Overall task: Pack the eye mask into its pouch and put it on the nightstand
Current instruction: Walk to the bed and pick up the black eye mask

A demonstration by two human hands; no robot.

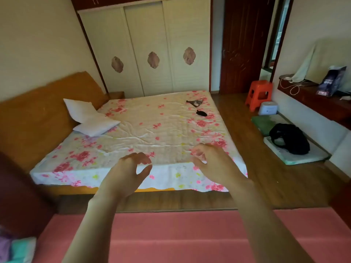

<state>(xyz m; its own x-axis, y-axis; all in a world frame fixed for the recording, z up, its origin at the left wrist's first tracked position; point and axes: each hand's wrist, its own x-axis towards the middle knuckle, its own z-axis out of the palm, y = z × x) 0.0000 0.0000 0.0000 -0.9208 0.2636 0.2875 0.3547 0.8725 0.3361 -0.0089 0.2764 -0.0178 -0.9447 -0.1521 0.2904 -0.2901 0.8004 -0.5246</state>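
While both hands (171, 168) hover empty, bag (331, 80) lettering stays unreadable.

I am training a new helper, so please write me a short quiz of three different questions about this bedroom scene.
1. True or false: the left hand holds something.
2. Which lies nearer the orange stool? A) white pillows B) two dark items
3. Fill in: the dark items lie on the floral ___.

Key: 1 false, both hands are empty, also the right hand; 2 B; 3 bed.
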